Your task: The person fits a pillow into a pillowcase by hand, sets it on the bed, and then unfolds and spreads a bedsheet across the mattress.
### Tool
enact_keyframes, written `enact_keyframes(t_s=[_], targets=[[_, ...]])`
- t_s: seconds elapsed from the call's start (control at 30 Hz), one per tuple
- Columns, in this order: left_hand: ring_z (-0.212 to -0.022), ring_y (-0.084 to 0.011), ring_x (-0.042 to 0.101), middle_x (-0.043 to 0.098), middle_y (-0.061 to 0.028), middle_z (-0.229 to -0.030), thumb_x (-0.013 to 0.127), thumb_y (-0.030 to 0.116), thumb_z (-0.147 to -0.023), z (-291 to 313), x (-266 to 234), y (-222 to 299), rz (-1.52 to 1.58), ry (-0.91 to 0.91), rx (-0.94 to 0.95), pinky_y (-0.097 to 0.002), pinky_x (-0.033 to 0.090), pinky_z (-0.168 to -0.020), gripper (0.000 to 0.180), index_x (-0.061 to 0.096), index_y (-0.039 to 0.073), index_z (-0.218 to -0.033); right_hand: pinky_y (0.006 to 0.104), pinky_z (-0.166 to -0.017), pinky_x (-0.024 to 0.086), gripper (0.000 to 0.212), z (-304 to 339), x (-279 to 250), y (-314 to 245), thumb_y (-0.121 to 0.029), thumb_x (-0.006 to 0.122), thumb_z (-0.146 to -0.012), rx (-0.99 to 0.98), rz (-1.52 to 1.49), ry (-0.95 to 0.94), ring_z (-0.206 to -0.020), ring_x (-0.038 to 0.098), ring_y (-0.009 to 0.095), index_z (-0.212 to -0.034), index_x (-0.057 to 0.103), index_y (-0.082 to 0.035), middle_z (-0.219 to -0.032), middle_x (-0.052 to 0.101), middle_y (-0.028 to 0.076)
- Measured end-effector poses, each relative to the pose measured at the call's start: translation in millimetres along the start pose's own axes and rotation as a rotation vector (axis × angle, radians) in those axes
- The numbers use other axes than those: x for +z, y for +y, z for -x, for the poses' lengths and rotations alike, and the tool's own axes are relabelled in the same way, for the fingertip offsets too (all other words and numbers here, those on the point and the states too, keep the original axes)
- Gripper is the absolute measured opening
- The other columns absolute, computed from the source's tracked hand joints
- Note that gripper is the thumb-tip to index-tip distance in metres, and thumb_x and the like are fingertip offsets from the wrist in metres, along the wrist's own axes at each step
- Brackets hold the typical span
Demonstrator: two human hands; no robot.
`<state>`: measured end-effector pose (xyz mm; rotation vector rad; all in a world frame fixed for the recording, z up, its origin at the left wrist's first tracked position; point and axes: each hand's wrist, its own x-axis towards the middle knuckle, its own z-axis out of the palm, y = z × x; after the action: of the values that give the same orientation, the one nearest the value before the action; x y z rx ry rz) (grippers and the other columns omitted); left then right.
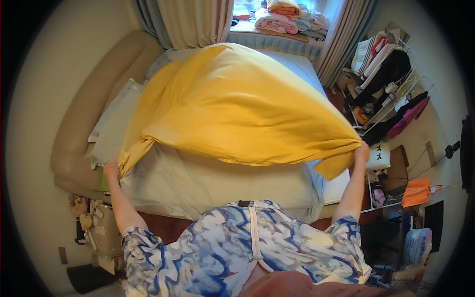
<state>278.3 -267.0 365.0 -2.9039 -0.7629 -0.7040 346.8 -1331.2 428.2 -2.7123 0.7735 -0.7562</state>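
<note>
At the bottom of the frame, nearest the camera, is the person's blue-and-white patterned shirt [213, 247], with a bare forearm reaching up on each side. A suitcase [106, 227] stands at the lower left, and an orange bag [415, 192] hangs at the right.

Left of centre, the left hand [113, 170] is closed around a gathered corner of the yellow cloth [237, 114]. Right of centre and a little higher in the frame, the right hand [362, 152] grips the other near corner, its fingers shut on bunched fabric, with a loose flap hanging just beside it.

The cloth fills the middle of the frame, billowing over the bed [222, 185], its near edge stretched between the hands and pale sheeting showing below it. A pillow [114, 123] lies left of the cloth, against the tan headboard [81, 114].

Farther off, clothes [388, 74] hang at the upper right. At the top, folded bedding [277, 22] is piled on the window sill [242, 26] between curtains [193, 20].
</note>
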Motion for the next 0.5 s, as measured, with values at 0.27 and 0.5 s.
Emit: enact_keyframes(t_s=[0.27, 0.5], targets=[[-0.081, -0.0311, 0.065, 0.067, -0.0178, -0.084, 0.071, 0.036, -0.071, 111.4, -89.4, 148.4, 0.239, -0.358, 0.118, -0.0391, 0.050, -0.074, 0.039, 0.068, 0.001, -0.089, 0.0443, -0.077, 0.046, 0.035, -94.9, 34.1, 267.4, -0.030, 0.052, -0.081, 0.383, -0.086, 0.023, -0.093, 0.060, 0.038, -0.103, 0.064, -0.005, -0.101, 0.063, 0.021], [-0.082, -0.0378, 0.061, 0.064, -0.0212, -0.086, 0.062, 0.018, -0.073, 159.7, -101.3, 156.0, -0.023, -0.475, -0.042, -0.0432, 0.049, -0.074, 0.026, 0.066, 0.005, -0.094, 0.0428, -0.085, 0.045, 0.048, -109.3, 75.5, 263.2, -0.010, 0.052, -0.077, 0.155, 0.140, 0.108, -0.100, 0.056, 0.040, -0.124, 0.046, -0.003, -0.108, 0.058, 0.027]])
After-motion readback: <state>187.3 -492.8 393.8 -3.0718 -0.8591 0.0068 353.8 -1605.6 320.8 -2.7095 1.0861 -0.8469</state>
